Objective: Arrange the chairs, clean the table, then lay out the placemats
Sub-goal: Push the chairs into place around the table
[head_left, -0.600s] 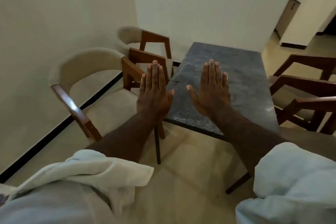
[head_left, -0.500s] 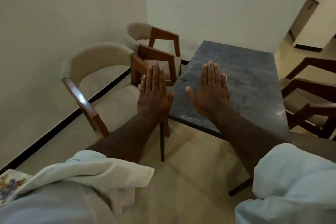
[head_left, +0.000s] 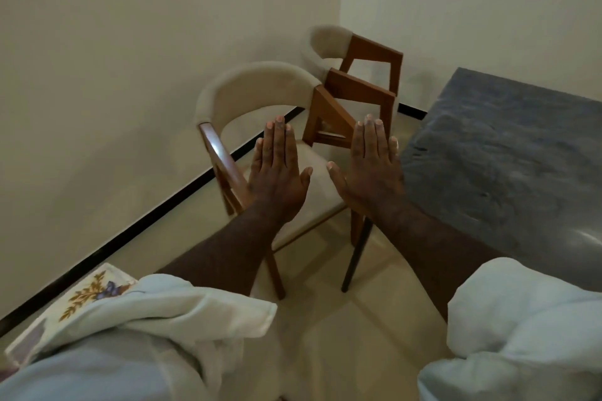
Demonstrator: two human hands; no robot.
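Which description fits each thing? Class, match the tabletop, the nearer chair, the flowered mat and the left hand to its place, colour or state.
Things:
1 tabletop
2 nearer chair
3 flowered mat
4 left hand

Descriptions:
A open and flat, holding nothing
B dark grey, at the right
C cream padding, brown wooden frame
D lower left corner of the picture

Pairs: 1-B, 2-C, 3-D, 4-A

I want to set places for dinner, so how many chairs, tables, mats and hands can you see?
Chairs: 2, the near chair and the far chair
Tables: 1, the table
Mats: 1, the flowery mat, partly hidden by a sleeve
Hands: 2, the left hand and the right hand, both flat and empty
Total: 6
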